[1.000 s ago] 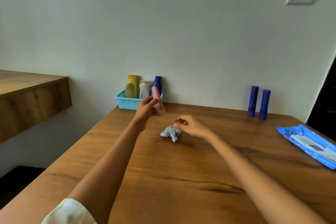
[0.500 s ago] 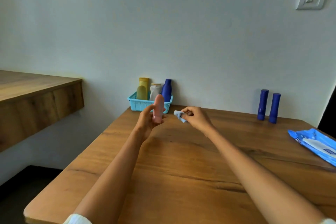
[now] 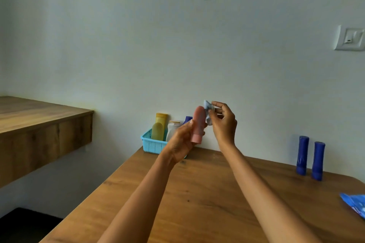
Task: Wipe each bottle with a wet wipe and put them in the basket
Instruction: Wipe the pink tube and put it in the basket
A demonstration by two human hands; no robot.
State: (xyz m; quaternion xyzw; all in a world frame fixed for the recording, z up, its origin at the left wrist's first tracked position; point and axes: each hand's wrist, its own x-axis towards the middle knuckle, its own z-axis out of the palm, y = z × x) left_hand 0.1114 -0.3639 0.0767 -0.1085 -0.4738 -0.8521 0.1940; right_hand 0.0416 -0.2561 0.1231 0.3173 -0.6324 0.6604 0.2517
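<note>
Your left hand grips the upright bottle; your right hand pinches the wipe just right of its top.

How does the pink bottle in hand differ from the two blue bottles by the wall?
The pink bottle is held up off the table in the left hand; the two blue bottles stand on the table.
The pink one has the wet wipe, pinched by the right hand, against it; nothing touches the blue ones.
The pink one looks shorter.
Shared: all stand cap down and none is in the basket yet.
</note>
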